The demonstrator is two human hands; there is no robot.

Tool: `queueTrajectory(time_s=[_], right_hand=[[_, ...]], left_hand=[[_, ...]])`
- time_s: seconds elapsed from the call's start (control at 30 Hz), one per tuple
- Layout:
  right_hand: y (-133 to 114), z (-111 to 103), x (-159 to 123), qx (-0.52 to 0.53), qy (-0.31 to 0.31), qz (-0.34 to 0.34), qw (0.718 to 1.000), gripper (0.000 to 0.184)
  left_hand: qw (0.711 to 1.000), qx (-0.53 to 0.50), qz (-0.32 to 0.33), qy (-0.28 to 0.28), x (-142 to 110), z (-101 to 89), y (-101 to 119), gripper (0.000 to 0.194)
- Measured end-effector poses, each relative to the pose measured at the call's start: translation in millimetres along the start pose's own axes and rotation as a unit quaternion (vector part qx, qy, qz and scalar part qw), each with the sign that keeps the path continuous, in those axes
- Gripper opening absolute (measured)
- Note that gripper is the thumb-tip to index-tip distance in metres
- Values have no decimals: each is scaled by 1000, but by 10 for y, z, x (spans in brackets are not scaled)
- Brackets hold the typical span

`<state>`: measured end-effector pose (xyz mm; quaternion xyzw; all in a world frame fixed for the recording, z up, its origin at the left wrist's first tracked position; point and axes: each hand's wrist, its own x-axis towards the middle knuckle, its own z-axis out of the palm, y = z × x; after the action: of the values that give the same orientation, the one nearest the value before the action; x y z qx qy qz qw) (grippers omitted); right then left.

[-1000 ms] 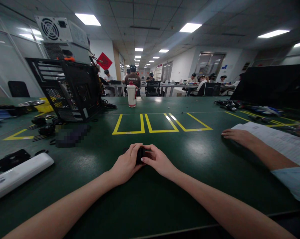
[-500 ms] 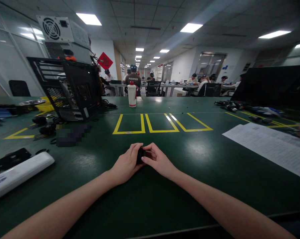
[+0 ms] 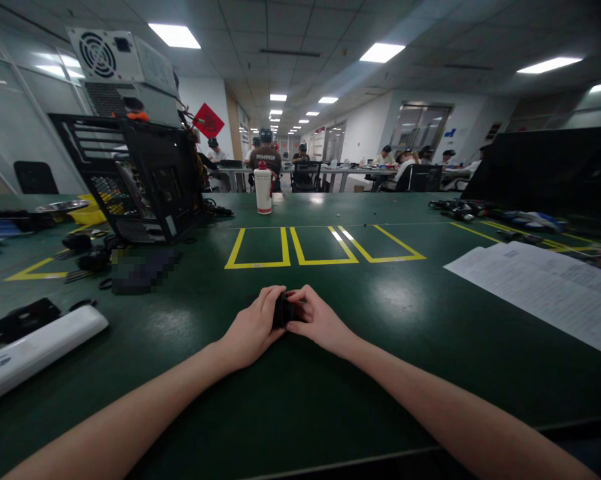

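Your left hand grips the small, black, block-like object from its left; your right hand pinches its right side, thumb below fingers. It sits between both hands, just above or on the dark green worktop. It looks light and stiff, probably smooth plastic; hold it by its opposite sides. Count one such object, three yellow tape outlines ahead, one white, red-lidded cylindrical bottle and one black metal computer case.

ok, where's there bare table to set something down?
Bare: inside the three middle tape outlines; between right fingers and papers; between white case and left forearm. Crowded: around the black PC frame, and the cables beyond the papers.
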<state>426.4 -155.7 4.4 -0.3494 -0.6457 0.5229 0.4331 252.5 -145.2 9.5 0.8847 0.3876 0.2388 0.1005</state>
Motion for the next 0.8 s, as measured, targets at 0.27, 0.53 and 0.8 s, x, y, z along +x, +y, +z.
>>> queueTrajectory(time_s=[0.27, 0.53, 0.8], right_hand=[[-23, 33, -17, -84, 34, 3, 996, 38], [-33, -49, -71, -310, 118, 41, 943, 56], [-41, -39, -100, -405, 70, 39, 911, 55]], left_hand=[[1000, 8, -9, 3, 19, 10, -2, 59], [993, -31, -90, -68, 125, -80, -186, 58], [991, -20, -125, -40, 203, -65, -353, 62]])
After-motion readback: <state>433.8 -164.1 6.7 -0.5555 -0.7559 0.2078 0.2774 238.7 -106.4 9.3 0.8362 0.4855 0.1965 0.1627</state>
